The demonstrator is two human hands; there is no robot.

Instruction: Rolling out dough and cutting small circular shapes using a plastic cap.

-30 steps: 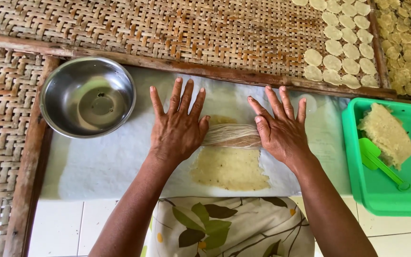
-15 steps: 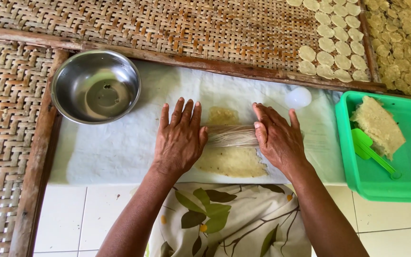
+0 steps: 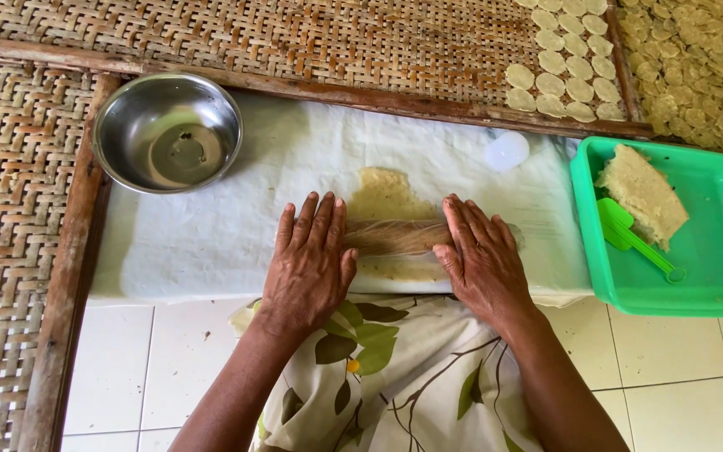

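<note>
**Rolling pin drawn back to the near edge of the dough**

The rolling pin (image 3: 399, 237), a thin clear cylinder, lies crosswise over the sheet of pale dough (image 3: 385, 197) near the front edge of the white cloth (image 3: 211, 243); a second ago it sat farther up, with most of the dough showing on the near side, and now the larger flattened part shows beyond it while only a thin strip remains toward the person; that reads as a backward stroke that has spread the sheet away from the body. The left hand (image 3: 310, 264) and the right hand (image 3: 483, 259) lie flat, fingers together and stretched, palms pressing on the two ends of the pin; neither hand is closed around anything, and both have slid nearer to the cloth's front edge, fingers less splayed than before. Beyond the dough, a small white lid (image 3: 506, 151) sits near the cloth's far right corner; a steel bowl (image 3: 167, 132) stands at the far left corner. Off the right edge, a green tray (image 3: 713, 276) holds a block of dough (image 3: 642, 197) and a green scraper (image 3: 633, 238). Round dough discs (image 3: 566, 71) lie in rows on the woven mat (image 3: 294, 38) behind.
</note>
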